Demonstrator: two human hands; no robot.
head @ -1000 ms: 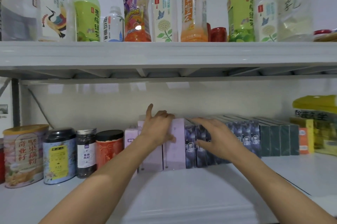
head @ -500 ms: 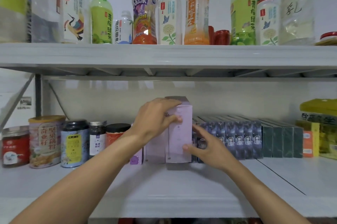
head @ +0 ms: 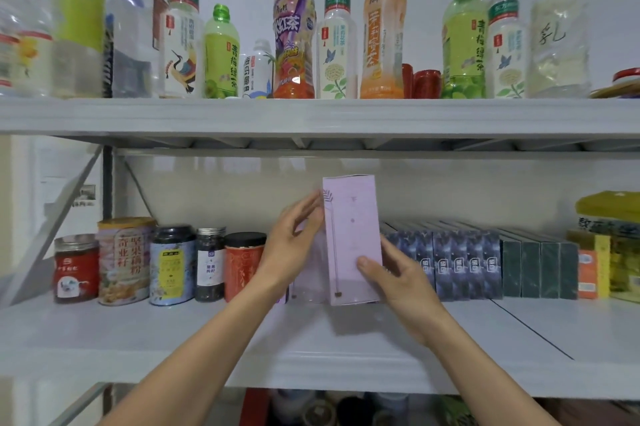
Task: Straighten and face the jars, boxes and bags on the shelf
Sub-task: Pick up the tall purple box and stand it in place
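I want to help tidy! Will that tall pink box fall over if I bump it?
Probably yes. The pink box is tall and narrow, so it may tip easily. The right hand and left hand both steady it. It looks like stiff card, likely light.

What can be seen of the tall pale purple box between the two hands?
The pale purple box looks like matte cardboard, with a faint leaf print and a thin vertical line on its front. It stands upright on the lower shelf, taller than the dark boxes beside it. The left hand touches its left edge; the right hand holds its lower right.
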